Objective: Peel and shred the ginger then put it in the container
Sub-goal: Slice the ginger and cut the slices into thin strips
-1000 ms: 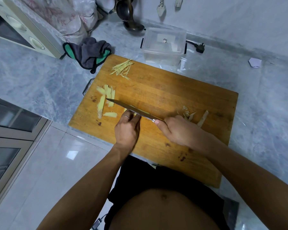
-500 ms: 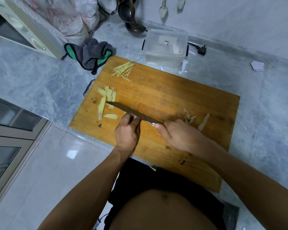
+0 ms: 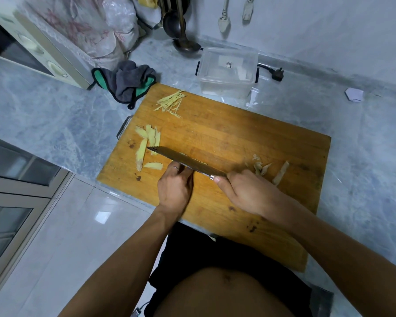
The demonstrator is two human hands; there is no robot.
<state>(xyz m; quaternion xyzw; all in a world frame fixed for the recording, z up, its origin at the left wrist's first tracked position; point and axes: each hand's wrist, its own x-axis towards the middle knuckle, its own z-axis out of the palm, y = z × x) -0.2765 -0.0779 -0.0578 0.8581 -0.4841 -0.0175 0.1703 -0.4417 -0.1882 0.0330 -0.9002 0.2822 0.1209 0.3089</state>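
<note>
At the far left of the desk [image 3: 44, 115] sat an oven [image 3: 39, 49], then a grey-green mitt [image 3: 128, 82]. On the board [image 3: 249, 138], the ginger lay in three lots: fine shreds [image 3: 170, 102] near the far left corner, broad peeled slices [image 3: 148, 143] below them, and brown peelings [image 3: 264, 168] well apart on the right. The left hand [image 3: 175, 187] was curled, fingertips tucked against the flat of the knife [image 3: 183, 160]; it probably pinned a slice there, though the blade hid it. The right hand [image 3: 247, 193] was wrapped round the knife handle, thumb up by the bolster. Shredding looked to be the step in hand, peeling already done. Next, I'd judge, the blade needed thin, even strokes with the guiding knuckles creeping back, then the remaining slices brought under it. The clear container [image 3: 228, 73] waited just beyond the board, holding no ginger.
</note>
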